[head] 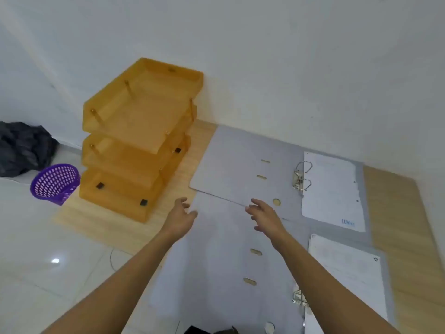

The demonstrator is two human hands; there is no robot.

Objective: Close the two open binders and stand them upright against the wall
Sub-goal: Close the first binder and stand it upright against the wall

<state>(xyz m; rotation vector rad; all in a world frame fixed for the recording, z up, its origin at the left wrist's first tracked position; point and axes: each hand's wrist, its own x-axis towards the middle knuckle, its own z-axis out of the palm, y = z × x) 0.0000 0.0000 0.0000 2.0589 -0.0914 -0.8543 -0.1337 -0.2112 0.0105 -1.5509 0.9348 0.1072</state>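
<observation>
A: What's on the far left?

B: A dark crumpled bag (22, 147) on the pale floor (48, 261), and just in front of it a purple perforated basket (55, 183). To the right, a stack of three orange trays (142, 138) stands on the wooden tabletop (397, 225), its back against the white wall (289, 68).

A: And the hands?

B: Both arms reach forward from the bottom edge. The left hand (180, 216) hovers near the left corner of the far binder's cover, fingers (185, 203) spread and loose, gripping nothing. The right hand (266, 216) is over that cover's near edge, fingers (258, 203) also spread, holding nothing. It may be brushing the cover, but motion blur keeps me from saying for sure.

A: Where are the binders?

B: Both lie flat and open on the tabletop, right of the trays. The far binder (240, 162) sits close to the wall, grey inside cover to the left, its ring mechanism (301, 177) open, a sheet of white paper (332, 191) on its right half. The near binder (212, 261) lies just in front, its far edge tucked under the far one's cover. Its rings (299, 301) sit low in the view, with another white sheet (349, 273) to the right.
</observation>
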